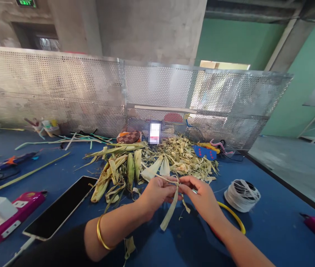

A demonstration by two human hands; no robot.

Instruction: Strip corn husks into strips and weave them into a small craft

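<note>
Both hands meet over the blue table around a piece made of pale corn husk strips (169, 216). My left hand (157, 194) is closed, pinching the husk strips between thumb and fingers. From the other side my right hand (199, 193) pinches the same piece near its knot, where thin strands cross. Two wider husk leaves (164, 166) fan out above the fingers, and a long strip hangs down below. Just beyond lies a heap of dry corn husks (113, 172), with shredded husk (182, 155) to its right.
A spool of white string (242, 195) stands right of my right hand, near a yellow ring (234, 217). On the left lie a phone (63, 207) on a cable and a magenta power strip (13, 215). A perforated metal screen (157, 85) closes off the back.
</note>
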